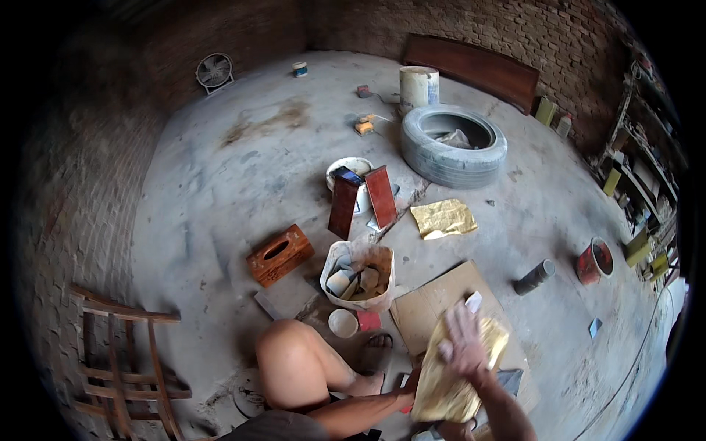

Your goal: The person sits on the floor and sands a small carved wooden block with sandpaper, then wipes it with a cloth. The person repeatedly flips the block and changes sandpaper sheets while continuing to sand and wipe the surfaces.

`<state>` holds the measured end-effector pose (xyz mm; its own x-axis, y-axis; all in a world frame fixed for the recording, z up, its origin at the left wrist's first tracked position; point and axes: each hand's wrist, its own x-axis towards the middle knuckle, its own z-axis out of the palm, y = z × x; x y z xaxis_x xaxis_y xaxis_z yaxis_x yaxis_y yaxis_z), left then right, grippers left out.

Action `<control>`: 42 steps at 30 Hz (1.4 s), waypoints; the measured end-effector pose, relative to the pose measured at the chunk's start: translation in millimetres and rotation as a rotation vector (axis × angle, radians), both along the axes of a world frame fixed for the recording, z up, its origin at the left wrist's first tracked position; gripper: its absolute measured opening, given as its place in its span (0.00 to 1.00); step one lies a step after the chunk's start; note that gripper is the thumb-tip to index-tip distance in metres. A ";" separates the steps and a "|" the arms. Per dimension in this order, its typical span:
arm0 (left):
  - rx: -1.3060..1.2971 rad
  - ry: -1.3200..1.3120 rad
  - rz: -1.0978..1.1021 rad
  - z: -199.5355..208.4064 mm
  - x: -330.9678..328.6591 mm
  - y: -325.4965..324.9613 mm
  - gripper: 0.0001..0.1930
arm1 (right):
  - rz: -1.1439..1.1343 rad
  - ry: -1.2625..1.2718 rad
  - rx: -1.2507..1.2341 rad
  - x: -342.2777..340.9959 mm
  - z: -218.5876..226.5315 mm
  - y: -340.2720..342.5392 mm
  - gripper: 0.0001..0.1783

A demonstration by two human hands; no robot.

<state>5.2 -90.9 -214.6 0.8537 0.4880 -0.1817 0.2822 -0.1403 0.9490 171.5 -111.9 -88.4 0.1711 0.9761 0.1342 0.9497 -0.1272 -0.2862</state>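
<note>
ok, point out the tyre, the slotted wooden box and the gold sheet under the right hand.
Tyre (454, 171): head view, near outer tread.
Slotted wooden box (285, 266): head view, side face below the slot.
Gold sheet (446, 391) under the right hand (465, 345): head view, bare part below the hand.

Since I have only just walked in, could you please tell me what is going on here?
A person's right hand is spread over a crinkled gold sheet, which overlaps a piece of brown cardboard on the floor. The left hand is by the sheet's left edge, too hidden to make out its grip. Ahead stands a white tub of mixed pieces, with a slotted wooden box to its left. A second gold sheet lies farther off.
</note>
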 end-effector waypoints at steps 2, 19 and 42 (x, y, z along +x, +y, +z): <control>-0.031 -0.018 -0.005 19.8 3.8 5.1 0.20 | -0.202 -0.111 0.187 41.0 -12.6 7.2 0.43; -1.395 -0.558 0.078 4.9 -1.6 -4.4 0.25 | -0.024 -0.014 0.045 11.1 -0.6 17.5 0.44; -0.488 -0.017 0.112 34.1 -7.4 3.5 0.30 | -0.013 0.089 0.010 -19.8 -0.8 13.6 0.44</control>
